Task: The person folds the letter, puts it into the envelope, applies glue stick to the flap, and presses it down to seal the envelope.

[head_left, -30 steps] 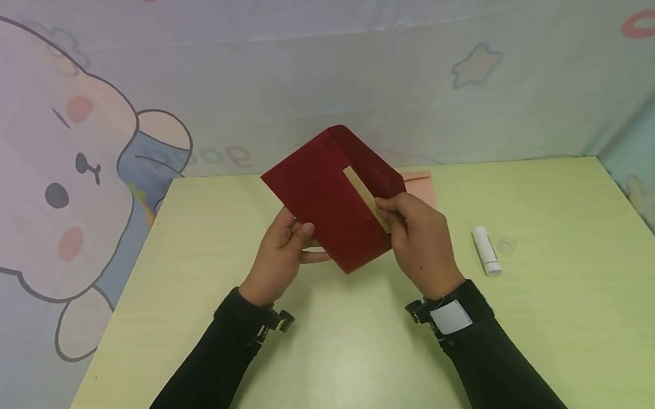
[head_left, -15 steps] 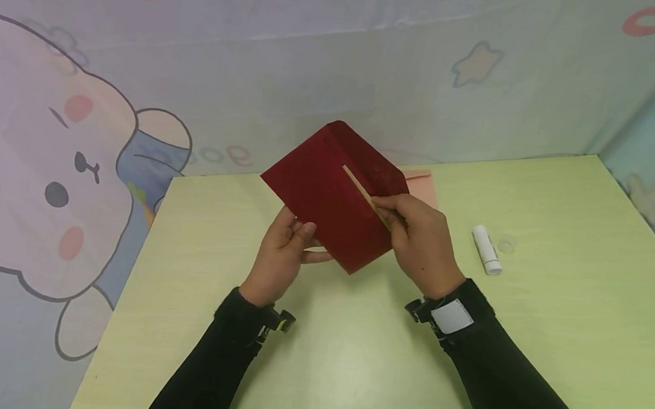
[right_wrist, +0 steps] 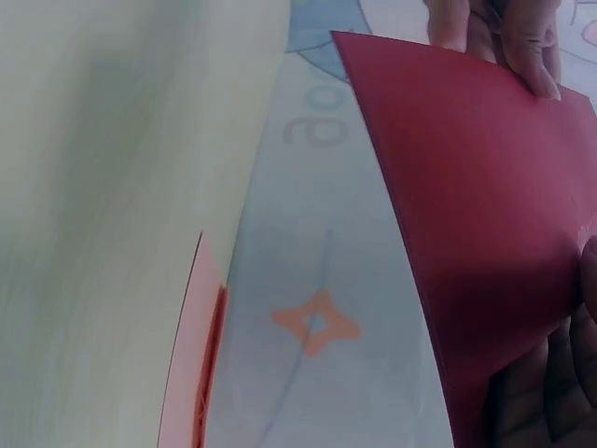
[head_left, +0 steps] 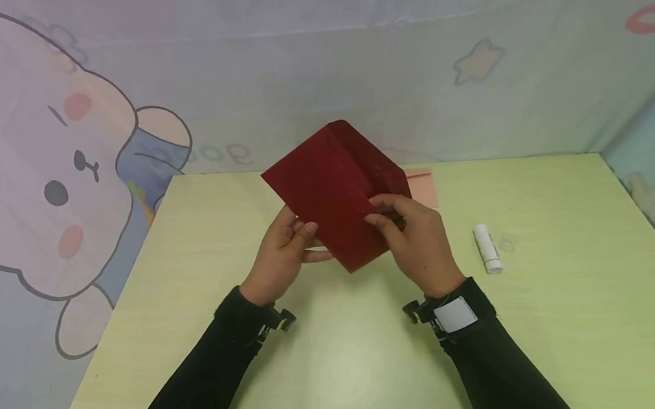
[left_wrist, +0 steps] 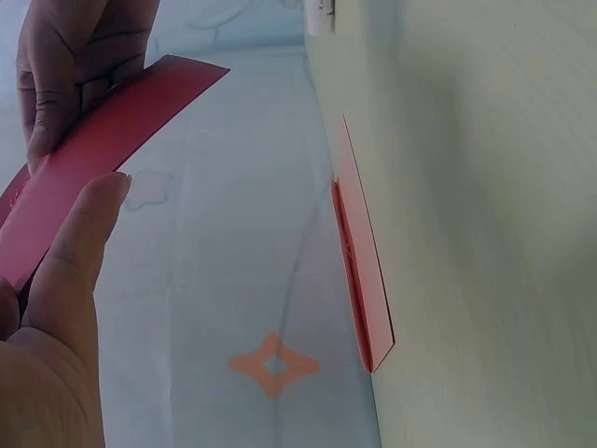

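Note:
A dark red envelope (head_left: 324, 178) is held tilted above the table, its flap (head_left: 381, 160) raised on the far right side. My left hand (head_left: 272, 261) grips the lower left edge, thumb on the front and fingers behind. At the opening below the flap, my right hand (head_left: 420, 245) pinches the envelope's edge between thumb and fingers. No part of the cream card shows outside the envelope now. In the left wrist view the envelope (left_wrist: 89, 168) appears nearly edge-on, and the right wrist view shows its broad face (right_wrist: 466, 177).
On the table (head_left: 337, 361), a pink envelope (head_left: 424, 190) lies behind the right hand, partly hidden. To the right are a white glue stick (head_left: 487, 249) and a small clear cap (head_left: 508, 243). A printed cloth (head_left: 329, 55) hangs behind the table.
The cream card has slid down into the red envelope and out of sight. My right thumb has moved onto the envelope's front; the left hand keeps its hold.

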{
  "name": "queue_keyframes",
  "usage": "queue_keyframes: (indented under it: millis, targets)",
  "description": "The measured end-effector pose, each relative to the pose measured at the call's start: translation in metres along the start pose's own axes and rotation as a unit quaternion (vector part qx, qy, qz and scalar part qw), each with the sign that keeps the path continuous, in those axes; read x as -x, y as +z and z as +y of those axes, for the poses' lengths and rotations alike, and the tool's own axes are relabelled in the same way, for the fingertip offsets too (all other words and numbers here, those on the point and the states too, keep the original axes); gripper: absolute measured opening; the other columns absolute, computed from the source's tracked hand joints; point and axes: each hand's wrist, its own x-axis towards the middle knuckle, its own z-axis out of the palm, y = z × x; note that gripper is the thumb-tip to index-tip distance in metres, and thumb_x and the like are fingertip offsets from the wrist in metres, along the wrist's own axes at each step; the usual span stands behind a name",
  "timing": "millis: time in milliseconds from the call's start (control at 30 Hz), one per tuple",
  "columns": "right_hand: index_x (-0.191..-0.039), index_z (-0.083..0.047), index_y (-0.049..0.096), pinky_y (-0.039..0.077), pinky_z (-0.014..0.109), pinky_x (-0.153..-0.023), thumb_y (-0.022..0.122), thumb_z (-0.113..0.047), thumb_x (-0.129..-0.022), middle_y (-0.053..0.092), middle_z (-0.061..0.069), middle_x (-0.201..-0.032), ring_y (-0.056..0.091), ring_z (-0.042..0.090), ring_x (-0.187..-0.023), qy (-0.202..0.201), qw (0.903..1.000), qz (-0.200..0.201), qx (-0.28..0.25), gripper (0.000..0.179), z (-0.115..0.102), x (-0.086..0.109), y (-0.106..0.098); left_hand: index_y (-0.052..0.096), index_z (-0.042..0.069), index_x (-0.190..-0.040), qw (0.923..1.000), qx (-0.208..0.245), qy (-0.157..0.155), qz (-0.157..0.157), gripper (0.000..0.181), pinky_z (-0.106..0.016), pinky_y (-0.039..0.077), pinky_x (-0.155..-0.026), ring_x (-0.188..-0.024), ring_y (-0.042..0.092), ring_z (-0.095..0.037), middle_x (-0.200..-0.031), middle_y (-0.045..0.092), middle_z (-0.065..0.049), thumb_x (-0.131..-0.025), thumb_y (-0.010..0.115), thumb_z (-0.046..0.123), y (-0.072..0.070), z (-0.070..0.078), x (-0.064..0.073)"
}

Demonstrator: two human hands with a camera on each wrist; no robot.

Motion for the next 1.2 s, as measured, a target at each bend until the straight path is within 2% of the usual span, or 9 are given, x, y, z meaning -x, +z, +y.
queue_keyframes:
  millis: [200,400,500,600,700,833,933,1033,1200]
  targets:
    - [-0.130,-0.001,0.079,0.070,0.058,-0.094,0.080,-0.008,-0.106,0.085,0.018,-0.118,0.084,0.036,-0.103,0.025,0.9996,-0.013,-0.009,0.025,0.000,-0.002,-0.004,0.047,0.016,-0.163,0.9999,0.007,-0.007,0.002,0.045,-0.049,0.071,-0.095,-0.113,0.085,-0.017,-0.152,0.071,-0.024,-0.120,0.051,0.005,0.002,0.000,0.000]
    - [-0.138,-0.003,0.073,0.070,0.056,-0.092,0.081,-0.010,-0.106,0.087,0.017,-0.120,0.085,0.035,-0.109,0.014,0.9996,-0.016,0.021,0.034,0.003,-0.001,-0.006,0.047,0.022,-0.163,0.9985,0.041,-0.026,0.024,0.050,-0.052,0.072,-0.090,-0.111,0.086,-0.022,-0.139,0.079,-0.021,-0.118,0.060,0.006,0.004,-0.004,-0.002]
    - [-0.144,-0.006,0.067,0.068,0.052,-0.094,0.085,-0.014,-0.104,0.086,0.014,-0.127,0.084,0.033,-0.114,0.013,0.9990,0.005,0.042,0.045,0.008,0.000,-0.012,0.044,0.025,-0.163,0.9969,0.061,-0.033,0.039,0.052,-0.053,0.072,-0.091,-0.112,0.086,-0.023,-0.141,0.078,-0.017,-0.117,0.060,0.006,0.004,-0.006,-0.004]
    - [-0.149,-0.005,0.062,0.062,0.050,-0.099,0.090,-0.021,-0.101,0.078,0.015,-0.140,0.075,0.036,-0.122,0.046,0.9966,0.044,0.052,0.058,0.014,0.002,-0.017,0.041,0.025,-0.165,0.9945,0.089,-0.026,0.049,0.054,-0.051,0.071,-0.093,-0.117,0.085,-0.021,-0.150,0.073,-0.013,-0.118,0.058,0.005,0.004,-0.007,-0.004]
    - [-0.155,-0.003,0.054,0.060,0.047,-0.103,0.090,-0.027,-0.102,0.067,0.016,-0.149,0.068,0.036,-0.130,0.103,0.9936,0.044,0.008,0.068,0.020,0.006,-0.017,0.040,0.024,-0.165,0.9900,0.131,-0.016,0.051,0.052,-0.048,0.071,-0.094,-0.121,0.084,-0.020,-0.154,0.069,-0.009,-0.119,0.054,0.004,0.005,-0.010,-0.004]
    - [-0.159,-0.002,0.050,0.066,0.035,-0.097,0.078,-0.025,-0.111,0.074,0.022,-0.145,0.078,0.029,-0.121,0.163,0.9784,-0.030,-0.124,0.060,0.026,0.010,-0.013,0.040,0.022,-0.166,0.9854,0.167,-0.012,0.032,0.051,-0.046,0.070,-0.097,-0.121,0.084,-0.019,-0.148,0.072,-0.004,-0.120,0.049,0.001,0.010,-0.014,-0.005]
    - [-0.153,0.001,0.057,0.070,0.031,-0.089,0.071,-0.018,-0.114,0.079,0.028,-0.133,0.082,0.019,-0.104,0.173,0.9650,-0.061,-0.188,0.045,0.029,0.011,-0.012,0.043,0.019,-0.163,0.9872,0.156,-0.018,0.026,0.049,-0.046,0.070,-0.098,-0.118,0.085,-0.017,-0.145,0.073,-0.002,-0.119,0.051,0.000,0.011,-0.015,-0.006]
    - [-0.149,0.002,0.059,0.070,0.029,-0.085,0.069,-0.016,-0.115,0.080,0.028,-0.129,0.080,0.009,-0.097,0.165,0.9662,-0.064,-0.187,0.040,0.032,0.013,-0.016,0.048,0.016,-0.159,0.9903,0.129,-0.028,0.044,0.045,-0.045,0.071,-0.096,-0.114,0.085,-0.017,-0.142,0.073,-0.002,-0.117,0.054,0.003,0.002,-0.014,-0.005]
    - [-0.148,0.000,0.061,0.068,0.026,-0.085,0.069,-0.018,-0.115,0.082,0.024,-0.125,0.078,0.008,-0.095,0.172,0.9720,-0.085,-0.135,0.038,0.040,0.018,-0.026,0.065,0.007,-0.144,0.9908,0.044,-0.052,0.117,0.028,-0.039,0.073,-0.087,-0.101,0.086,-0.017,-0.128,0.080,-0.003,-0.117,0.061,0.013,-0.029,-0.010,0.000]
